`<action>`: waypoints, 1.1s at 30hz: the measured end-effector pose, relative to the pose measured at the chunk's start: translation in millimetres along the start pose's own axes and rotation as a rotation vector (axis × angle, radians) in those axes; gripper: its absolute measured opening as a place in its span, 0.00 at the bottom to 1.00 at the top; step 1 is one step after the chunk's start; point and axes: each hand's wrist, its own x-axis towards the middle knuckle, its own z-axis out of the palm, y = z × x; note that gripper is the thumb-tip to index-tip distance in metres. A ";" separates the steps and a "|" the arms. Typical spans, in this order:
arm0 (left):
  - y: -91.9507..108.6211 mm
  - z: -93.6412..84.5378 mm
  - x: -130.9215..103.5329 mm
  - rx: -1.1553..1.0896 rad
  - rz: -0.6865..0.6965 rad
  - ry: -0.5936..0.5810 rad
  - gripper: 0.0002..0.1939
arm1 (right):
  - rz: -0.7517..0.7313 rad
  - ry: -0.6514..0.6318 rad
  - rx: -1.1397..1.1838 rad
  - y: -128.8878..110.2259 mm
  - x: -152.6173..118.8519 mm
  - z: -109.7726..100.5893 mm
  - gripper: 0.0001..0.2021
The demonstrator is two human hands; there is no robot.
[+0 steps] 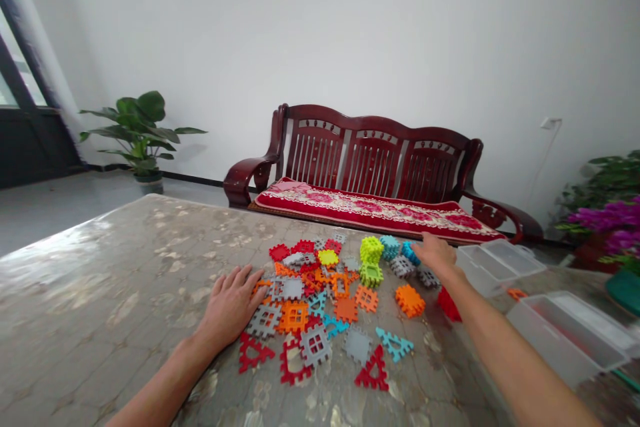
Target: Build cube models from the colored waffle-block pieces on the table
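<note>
Several plastic interlocking tiles with notched edges lie in a loose pile on the table, including an orange window tile (293, 316), a grey window tile (316, 345) and a red triangle tile (373, 369). My left hand (233, 305) rests flat at the pile's left edge, fingers spread, fingertips by grey and orange tiles. Across the table, my right hand (436, 256) has its thumb and fingers at a stack of blue tiles (411, 253); its fingertips are partly hidden. Nearby stand yellow-green tiles (371, 250), an orange stack (410, 301) and a red stack (449, 305), partly covered by my right forearm.
Two clear plastic boxes, one farther back (487, 270) and one nearer (555, 337), stand at the right of the patterned table (125, 293). Behind is a wooden bench (377, 147) with a red cushion. A potted plant (145, 127) is at left, purple flowers (607, 223) at right.
</note>
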 end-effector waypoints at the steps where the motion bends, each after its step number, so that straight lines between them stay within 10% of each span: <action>1: 0.2 -0.4 0.0 0.001 0.002 0.000 0.24 | -0.039 0.035 0.059 -4.0 -5.8 -2.4 0.22; 8: 4.1 -7.8 -1.9 0.015 0.009 -0.013 0.24 | -0.572 -0.191 0.657 -69.0 -103.0 2.3 0.13; 14: 6.9 -11.8 -2.5 -0.019 -0.005 -0.012 0.23 | -0.798 -0.296 0.538 -110.7 -177.4 5.7 0.11; 33: 4.5 -23.9 -1.1 -0.279 0.055 -0.023 0.13 | -0.665 -0.098 0.440 -131.1 -183.0 13.7 0.11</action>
